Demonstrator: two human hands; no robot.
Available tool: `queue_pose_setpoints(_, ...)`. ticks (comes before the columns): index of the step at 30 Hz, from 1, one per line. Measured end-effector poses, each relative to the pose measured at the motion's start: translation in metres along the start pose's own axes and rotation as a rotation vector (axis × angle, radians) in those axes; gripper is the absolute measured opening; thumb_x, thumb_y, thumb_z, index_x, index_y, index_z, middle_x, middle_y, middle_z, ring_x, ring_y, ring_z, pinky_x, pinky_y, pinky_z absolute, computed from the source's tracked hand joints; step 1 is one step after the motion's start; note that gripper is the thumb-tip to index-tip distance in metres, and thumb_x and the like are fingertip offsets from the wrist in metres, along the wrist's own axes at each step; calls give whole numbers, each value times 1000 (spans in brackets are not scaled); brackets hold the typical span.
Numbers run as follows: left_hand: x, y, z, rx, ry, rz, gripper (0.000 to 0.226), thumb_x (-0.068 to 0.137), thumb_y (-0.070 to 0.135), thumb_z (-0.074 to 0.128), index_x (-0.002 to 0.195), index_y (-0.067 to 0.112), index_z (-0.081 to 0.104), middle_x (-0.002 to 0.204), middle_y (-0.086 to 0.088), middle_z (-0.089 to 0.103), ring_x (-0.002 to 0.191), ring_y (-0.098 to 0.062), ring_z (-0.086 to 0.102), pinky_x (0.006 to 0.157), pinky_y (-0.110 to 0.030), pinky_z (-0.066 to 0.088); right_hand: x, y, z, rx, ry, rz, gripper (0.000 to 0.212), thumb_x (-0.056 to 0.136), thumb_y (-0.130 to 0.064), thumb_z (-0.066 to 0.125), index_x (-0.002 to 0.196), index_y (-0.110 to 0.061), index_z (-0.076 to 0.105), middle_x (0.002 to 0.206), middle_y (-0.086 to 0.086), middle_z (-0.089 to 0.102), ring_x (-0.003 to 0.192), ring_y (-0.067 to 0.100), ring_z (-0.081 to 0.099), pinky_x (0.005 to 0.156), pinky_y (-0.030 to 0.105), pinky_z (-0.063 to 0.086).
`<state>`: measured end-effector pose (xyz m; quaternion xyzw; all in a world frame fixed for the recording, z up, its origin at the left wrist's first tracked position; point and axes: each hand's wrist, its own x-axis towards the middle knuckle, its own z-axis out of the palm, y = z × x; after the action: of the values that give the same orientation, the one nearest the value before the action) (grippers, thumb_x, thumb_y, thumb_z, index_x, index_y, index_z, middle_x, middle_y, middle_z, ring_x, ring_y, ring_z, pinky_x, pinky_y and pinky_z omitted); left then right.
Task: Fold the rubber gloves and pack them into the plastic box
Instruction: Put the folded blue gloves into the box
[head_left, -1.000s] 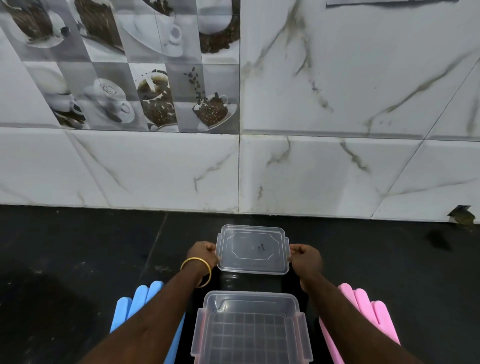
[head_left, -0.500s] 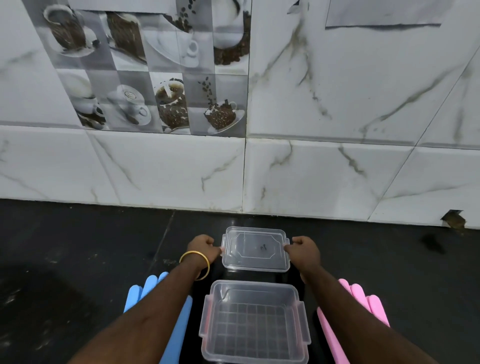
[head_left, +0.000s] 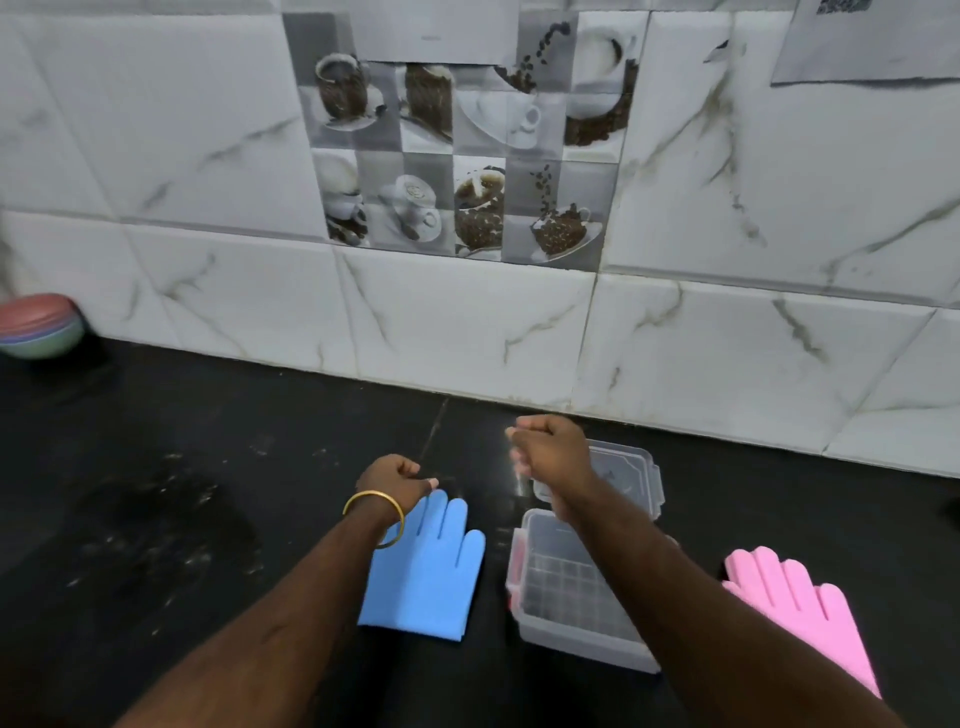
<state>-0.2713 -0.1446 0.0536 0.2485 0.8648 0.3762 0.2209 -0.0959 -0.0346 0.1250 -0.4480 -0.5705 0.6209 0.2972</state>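
A blue rubber glove (head_left: 426, 566) lies flat on the black counter, fingers pointing away from me. An open clear plastic box (head_left: 566, 603) stands to its right, and its clear lid (head_left: 621, 478) lies just behind it. A pink rubber glove (head_left: 800, 608) lies flat to the right of the box. My left hand (head_left: 392, 480), with a gold bangle on the wrist, hovers curled above the blue glove's fingertips and holds nothing. My right hand (head_left: 550, 449) is loosely curled, blurred, left of the lid and above the counter, holding nothing.
A marble-tiled wall (head_left: 467, 332) runs along the back of the black counter (head_left: 182, 519). Stacked coloured bowls (head_left: 39, 332) sit at the far left against the wall. Pale smudges mark the counter on the left.
Both hands let go of the lid, which now lies behind the box. The hands have shifted left, and my view has swung left, bringing the bowls into sight.
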Motion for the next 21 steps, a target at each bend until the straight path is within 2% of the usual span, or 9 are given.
queue_pose_setpoints(1,-1,-12,-10,82,16,-39,45,68,33,84,105,13,67,112,-10,69,106,-29,63,96,-38,49,-12,1,16,64,-94,79,26,87,-11,69,112,-4,63,80,6,65,67,15,63,52,24,53)
queue_pose_setpoints(4,-10,-44,-24,306,-75,-205,84,63,43,83,132,8,50,136,-14,54,123,-31,53,101,-38,45,-41,20,57,75,-288,313,26,88,-22,70,110,-10,64,94,2,64,87,17,65,64,28,54)
queue_pose_setpoints(6,-20,-62,-26,263,-171,-289,100,61,42,85,140,4,37,142,-15,47,125,-30,51,99,-37,45,-57,44,78,-36,-254,355,23,85,-25,72,101,-11,65,93,2,63,82,16,60,67,30,50)
queue_pose_setpoints(7,-25,-68,-24,230,-205,-311,103,62,40,85,142,3,33,144,-15,46,126,-30,50,97,-36,45,-62,58,85,-121,-196,330,28,82,-25,73,103,-9,63,97,4,64,84,17,61,69,31,50)
queue_pose_setpoints(10,-33,-78,-18,168,-238,-339,98,62,37,86,139,2,36,138,-15,50,118,-28,55,87,-34,46,-76,92,96,-405,2,297,57,73,-30,79,121,-10,55,121,7,62,105,24,63,88,36,54)
queue_pose_setpoints(12,-35,-79,-16,107,-269,-356,91,62,33,87,134,0,42,132,-14,56,103,-25,59,79,-32,46,-82,105,98,-565,117,362,75,68,-34,84,130,-13,47,131,7,55,115,26,58,95,38,53)
queue_pose_setpoints(14,-36,-77,-16,58,-290,-378,85,63,29,88,131,-1,46,127,-14,59,89,-22,55,74,-32,45,-82,114,98,-600,157,484,84,67,-32,85,135,-12,41,137,10,51,121,27,54,99,39,51)
queue_pose_setpoints(17,-35,-75,-17,47,-314,-399,81,65,25,87,131,0,46,127,-15,59,85,-22,52,73,-33,43,-76,124,98,-445,88,613,75,73,-25,81,135,-6,44,134,14,54,117,28,58,97,39,53)
queue_pose_setpoints(21,-33,-70,-18,43,-382,-408,71,71,21,82,131,0,48,126,-14,59,84,-23,53,74,-33,44,-71,127,98,-151,-8,667,53,84,-11,72,132,-3,50,127,15,60,109,29,60,92,38,53)
